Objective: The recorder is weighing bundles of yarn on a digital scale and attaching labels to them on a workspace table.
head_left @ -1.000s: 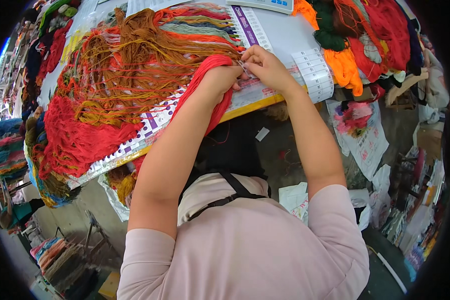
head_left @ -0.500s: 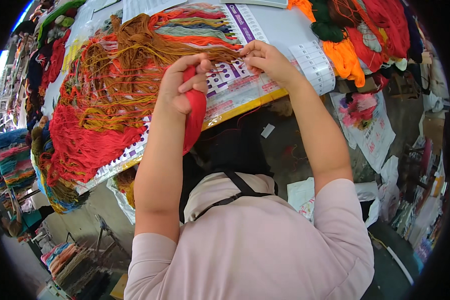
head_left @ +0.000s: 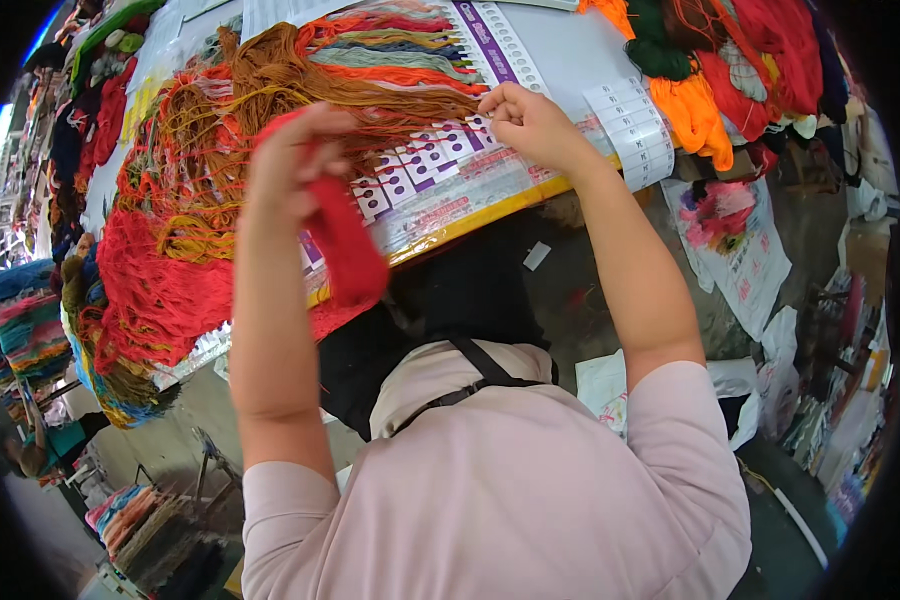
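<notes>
A skein of red thread (head_left: 348,250) hangs from my left hand (head_left: 305,165), which is smeared by motion but appears curled around it. Thumb and fingertips of my right hand (head_left: 535,125) are pinched together at the end of a long white-and-purple punched card (head_left: 400,185). Thin red strands run leftward from there across the card; the very tips are hidden. Left of the right hand, brown threads (head_left: 270,75) and several rows of coloured threads (head_left: 395,55) are fastened along the card's holes and spread over the table.
A curling sheet of white labels (head_left: 630,125) lies by the right hand, beside orange thread (head_left: 695,110) and dark green bundles. Yellow tape (head_left: 470,227) borders the table's near edge. A plastic bag (head_left: 735,240) hangs below on the right.
My left hand has swung away to the left with the red skein, uncovering more of the punched card. My right hand has hardly shifted and keeps its pinch.
</notes>
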A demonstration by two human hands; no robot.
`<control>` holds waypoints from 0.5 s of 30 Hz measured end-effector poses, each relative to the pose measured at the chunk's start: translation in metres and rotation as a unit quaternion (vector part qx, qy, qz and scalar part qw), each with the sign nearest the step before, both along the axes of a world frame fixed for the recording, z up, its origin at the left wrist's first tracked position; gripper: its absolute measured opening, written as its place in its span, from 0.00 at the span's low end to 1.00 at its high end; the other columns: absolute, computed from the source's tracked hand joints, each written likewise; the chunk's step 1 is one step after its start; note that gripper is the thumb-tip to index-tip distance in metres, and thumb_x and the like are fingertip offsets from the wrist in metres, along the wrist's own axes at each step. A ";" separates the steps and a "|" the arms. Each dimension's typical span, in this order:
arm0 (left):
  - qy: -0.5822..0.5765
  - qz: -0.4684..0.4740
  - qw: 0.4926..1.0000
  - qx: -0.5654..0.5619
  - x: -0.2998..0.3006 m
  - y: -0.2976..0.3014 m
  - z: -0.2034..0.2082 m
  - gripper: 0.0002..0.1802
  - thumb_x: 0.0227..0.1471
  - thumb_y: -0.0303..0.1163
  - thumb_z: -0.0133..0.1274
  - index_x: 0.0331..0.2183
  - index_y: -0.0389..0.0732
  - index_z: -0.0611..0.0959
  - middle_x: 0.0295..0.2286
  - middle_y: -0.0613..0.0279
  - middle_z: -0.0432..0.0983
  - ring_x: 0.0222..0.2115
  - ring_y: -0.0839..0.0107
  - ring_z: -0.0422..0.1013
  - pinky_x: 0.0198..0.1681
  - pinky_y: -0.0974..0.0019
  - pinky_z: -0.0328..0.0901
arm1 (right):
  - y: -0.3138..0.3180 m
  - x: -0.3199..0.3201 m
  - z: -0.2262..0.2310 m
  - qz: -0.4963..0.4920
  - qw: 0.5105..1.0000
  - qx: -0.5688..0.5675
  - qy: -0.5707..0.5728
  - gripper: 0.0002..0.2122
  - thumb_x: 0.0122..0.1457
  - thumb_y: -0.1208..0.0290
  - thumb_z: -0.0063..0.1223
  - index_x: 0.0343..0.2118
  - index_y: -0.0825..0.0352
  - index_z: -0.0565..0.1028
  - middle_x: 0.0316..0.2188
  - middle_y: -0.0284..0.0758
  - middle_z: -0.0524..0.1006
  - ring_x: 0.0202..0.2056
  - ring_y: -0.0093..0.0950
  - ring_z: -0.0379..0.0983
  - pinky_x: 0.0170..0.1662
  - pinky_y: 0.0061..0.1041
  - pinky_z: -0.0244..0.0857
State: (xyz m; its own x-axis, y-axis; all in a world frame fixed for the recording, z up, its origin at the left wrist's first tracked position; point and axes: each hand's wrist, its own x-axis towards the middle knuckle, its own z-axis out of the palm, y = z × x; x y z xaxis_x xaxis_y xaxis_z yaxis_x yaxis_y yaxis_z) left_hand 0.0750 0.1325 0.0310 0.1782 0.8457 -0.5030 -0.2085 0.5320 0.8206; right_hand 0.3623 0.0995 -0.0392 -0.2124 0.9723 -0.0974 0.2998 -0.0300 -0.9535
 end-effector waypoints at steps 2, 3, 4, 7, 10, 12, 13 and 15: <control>-0.171 0.009 0.985 -0.021 -0.059 0.024 0.011 0.06 0.52 0.26 0.50 0.24 0.41 0.73 0.18 0.72 0.68 0.08 0.86 0.49 0.15 0.79 0.57 | 0.000 0.003 0.002 -0.018 0.999 -0.006 -0.034 0.09 0.53 0.73 0.51 0.37 0.68 0.70 0.19 0.27 0.71 0.23 0.18 0.66 0.29 0.20 0.61; -0.126 0.089 0.988 0.007 -0.073 0.033 0.024 0.05 0.51 0.22 0.49 0.25 0.40 0.72 0.20 0.69 0.69 0.08 0.86 0.50 0.14 0.80 0.56 | -0.002 0.005 0.001 -0.022 0.999 -0.006 -0.035 0.09 0.53 0.73 0.51 0.37 0.68 0.70 0.19 0.27 0.71 0.23 0.18 0.66 0.29 0.20 0.61; -0.228 0.093 0.969 0.003 -0.118 0.057 0.016 0.03 0.51 0.19 0.47 0.29 0.38 0.72 0.21 0.66 0.69 0.09 0.85 0.51 0.14 0.80 0.56 | -0.001 0.003 0.000 -0.034 0.998 0.001 -0.051 0.09 0.54 0.71 0.51 0.37 0.68 0.70 0.20 0.27 0.72 0.23 0.19 0.67 0.29 0.21 0.61; 0.016 0.252 0.961 0.109 -0.184 0.093 0.026 0.07 0.55 0.27 0.48 0.35 0.34 0.72 0.29 0.56 0.75 0.11 0.78 0.57 0.22 0.76 0.63 | -0.002 -0.004 -0.001 -0.053 0.996 -0.002 -0.065 0.10 0.54 0.69 0.52 0.36 0.68 0.71 0.21 0.29 0.74 0.24 0.20 0.68 0.30 0.23 0.62; 0.489 0.129 0.858 0.089 -0.283 0.105 -0.022 0.17 0.58 0.40 0.43 0.39 0.34 0.73 0.25 0.52 0.76 0.18 0.61 0.69 0.23 0.63 0.67 | 0.002 -0.018 -0.008 -0.066 0.997 0.019 -0.033 0.10 0.55 0.67 0.52 0.35 0.68 0.73 0.22 0.29 0.74 0.24 0.20 0.69 0.30 0.23 0.63; 0.559 -0.004 0.810 0.176 -0.253 0.104 -0.038 0.24 0.56 0.47 0.46 0.43 0.37 0.77 0.23 0.45 0.76 0.23 0.59 0.74 0.30 0.53 0.68 | 0.002 -0.026 -0.014 -0.108 0.993 0.054 -0.005 0.08 0.55 0.68 0.54 0.34 0.68 0.75 0.23 0.29 0.75 0.25 0.18 0.69 0.30 0.19 0.64; 0.379 0.096 0.917 0.082 -0.125 0.052 -0.003 0.23 0.58 0.47 0.44 0.45 0.40 0.78 0.32 0.52 0.78 0.25 0.66 0.74 0.33 0.58 0.69 | -0.014 -0.017 -0.008 -0.157 0.986 0.045 0.017 0.07 0.56 0.69 0.54 0.33 0.68 0.75 0.23 0.28 0.75 0.25 0.16 0.68 0.30 0.18 0.63; 0.051 -0.054 0.984 0.160 -0.066 -0.010 0.041 0.27 0.62 0.45 0.36 0.56 0.38 0.66 0.53 0.51 0.65 0.31 0.64 0.74 0.34 0.67 0.69 | -0.032 -0.054 0.031 -0.141 0.981 0.063 0.114 0.06 0.56 0.72 0.54 0.33 0.68 0.75 0.24 0.27 0.74 0.26 0.14 0.67 0.30 0.14 0.62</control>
State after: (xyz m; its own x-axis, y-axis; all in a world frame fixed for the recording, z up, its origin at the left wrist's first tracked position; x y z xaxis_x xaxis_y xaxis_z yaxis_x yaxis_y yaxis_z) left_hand 0.0089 0.1221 0.0722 0.2385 0.9426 -0.2338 -0.0722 0.2573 0.9636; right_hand 0.3080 0.0674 -0.0084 0.0636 0.9969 0.0464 0.0741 0.0416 -0.9964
